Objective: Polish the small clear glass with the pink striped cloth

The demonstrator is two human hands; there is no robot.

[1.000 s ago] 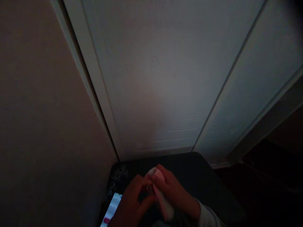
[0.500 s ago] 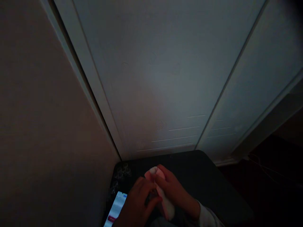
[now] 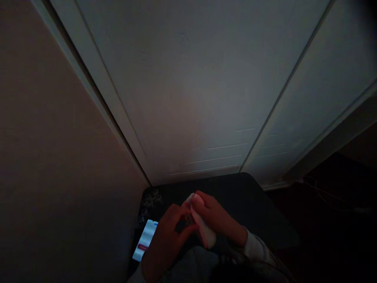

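A soft-looking pink and white item (image 3: 208, 236) is held over the near part of a dark table (image 3: 235, 204). My right hand (image 3: 216, 214) is wrapped round its upper part, with the thumb on top. From the left, my left hand (image 3: 171, 236) reaches to the item's side, its thumb and fingers curved towards each other. Something small and dark may lie between those fingertips, but the dim light hides what it is. Beside my left wrist lies a lit phone (image 3: 145, 239), partly covered by that hand.
Several small clear plastic pieces (image 3: 151, 198) lie at the table's back left corner. A pale panelled surface (image 3: 191, 98) rises behind the table, and a brownish wall (image 3: 59, 137) stands on the left. A thin cable (image 3: 321, 192) runs across the dark floor at right.
The view has tilted down slightly, so the table and hands appear higher. My left hand's thumb and fingers have shifted a little at the pink item; my right hand still holds it.
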